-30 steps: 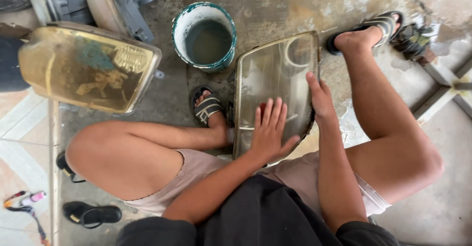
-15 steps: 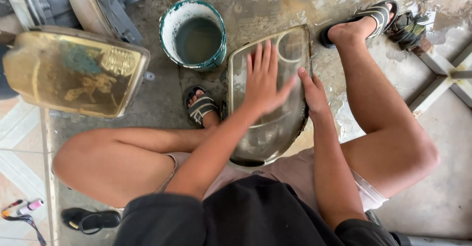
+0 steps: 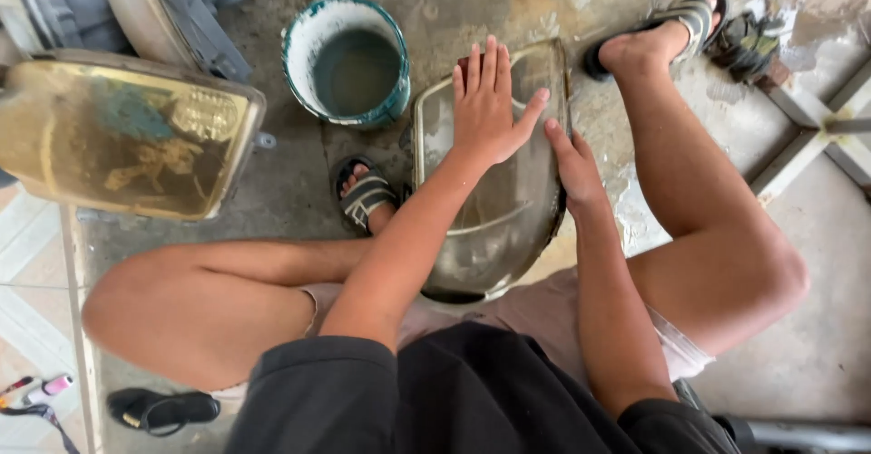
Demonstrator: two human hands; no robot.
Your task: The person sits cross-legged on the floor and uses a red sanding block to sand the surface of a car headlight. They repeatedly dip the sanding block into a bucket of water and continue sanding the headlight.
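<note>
Cloudy headlight lens (image 3: 494,227) — left hand (image 3: 488,109) flat on top, right hand (image 3: 573,168) gripping edge.

The floor (image 3: 272,200) is rough, stained grey concrete with pale, flaking patches near the top right. Light tiles (image 3: 32,263) border it at the left, and daylight falls evenly, without hard shadows.

Stained concrete floor (image 3: 272,200) bears a bucket (image 3: 345,59) and headlight lens (image 3: 494,200).
</note>
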